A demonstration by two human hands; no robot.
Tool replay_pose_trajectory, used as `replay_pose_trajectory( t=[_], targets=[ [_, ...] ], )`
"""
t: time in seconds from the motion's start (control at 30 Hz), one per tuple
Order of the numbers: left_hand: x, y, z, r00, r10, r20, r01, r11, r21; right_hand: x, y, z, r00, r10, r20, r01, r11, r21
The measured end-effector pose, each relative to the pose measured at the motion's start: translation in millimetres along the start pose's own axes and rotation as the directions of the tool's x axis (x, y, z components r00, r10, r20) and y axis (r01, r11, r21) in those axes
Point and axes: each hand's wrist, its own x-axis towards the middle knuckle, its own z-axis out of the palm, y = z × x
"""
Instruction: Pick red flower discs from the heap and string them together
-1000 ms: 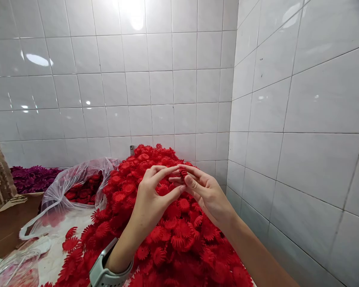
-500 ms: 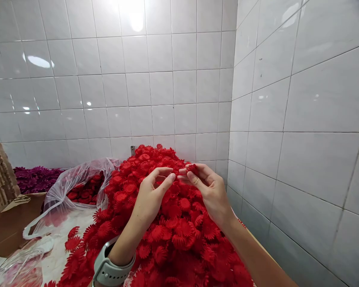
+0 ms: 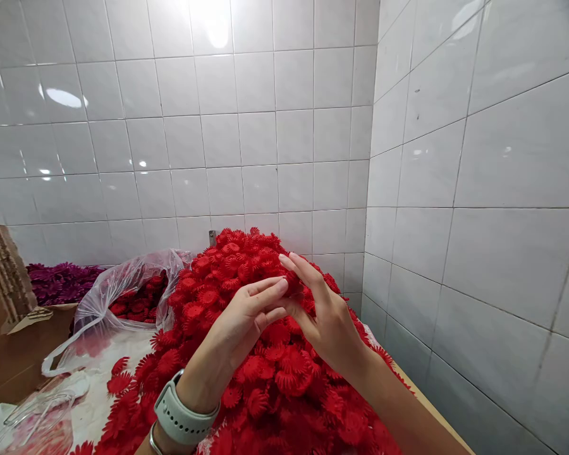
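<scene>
A small red artificial flower head (image 3: 293, 283) is held between my two hands over the heap. My left hand (image 3: 246, 319) reaches in from the lower left, its thumb and fingertips closed at the flower's near side. My right hand (image 3: 329, 316) curves round from the right, its fingers bent over the flower and its thumb below, close to the left fingertips. Part of the flower is hidden by the fingers. Beneath both hands lies a large heap of red flower heads (image 3: 284, 373) with fringed petals.
Left of the heap, a clear plastic bag (image 3: 97, 303) contains darker red flower heads (image 3: 140, 300). Purple flowers (image 3: 61, 282) lie behind a cardboard box (image 3: 9, 354). Wire loops (image 3: 40, 407) rest at lower left. Tiled walls (image 3: 246, 139) close off the back and right.
My hands have come together at the flower head, which was in my right hand alone. My left hand has turned and its fingertips now reach the flower. The right fingers have lifted and curved over it.
</scene>
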Motion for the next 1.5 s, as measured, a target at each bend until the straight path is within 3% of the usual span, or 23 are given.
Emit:
replay_pose_trajectory(
  t=[0.13,0.47,0.53,0.63,0.77,0.87,0.93,1.03,1.2,1.5],
  targets=[
    [-1,-2,4.0,0.997,0.004,0.072,-0.004,1.000,0.002,0,0,-1,0.999,-0.044,0.009,0.044,0.997,-0.057],
    [-2,-11,14.2,0.995,-0.014,0.101,0.015,1.000,-0.007,-1,5,-8,0.996,-0.087,-0.014,0.086,0.994,-0.070],
    [-1,-10,13.5,0.999,0.003,0.054,-0.002,1.000,-0.020,0,5,-7,1.000,-0.022,0.012,0.022,1.000,-0.012],
    [4,-7,7.5,0.988,0.064,-0.139,-0.071,0.996,-0.050,3,3,-8,0.982,0.166,0.091,-0.179,0.968,0.177],
    [9,-6,-0.8,0.934,0.197,-0.298,-0.183,0.980,0.075,11,2,-13,0.876,0.476,0.081,-0.447,0.736,0.508],
    [7,-6,0.6,0.897,0.373,-0.239,-0.279,0.894,0.350,14,2,-16,0.785,0.600,0.157,-0.560,0.578,0.594],
    [3,-4,3.9,0.899,0.419,-0.130,-0.327,0.838,0.437,15,2,-16,0.763,0.622,0.177,-0.587,0.552,0.592],
    [-1,0,6.8,0.929,0.366,-0.055,-0.310,0.851,0.423,14,4,-17,0.762,0.634,0.128,-0.572,0.569,0.590],
    [-1,5,3.8,0.951,0.294,-0.099,-0.242,0.902,0.358,13,0,-17,0.790,0.607,0.093,-0.534,0.605,0.591],
    [-6,10,3.8,0.966,0.241,-0.095,-0.198,0.923,0.329,11,-9,-16,0.873,0.476,-0.107,-0.403,0.827,0.392]
  ],
)
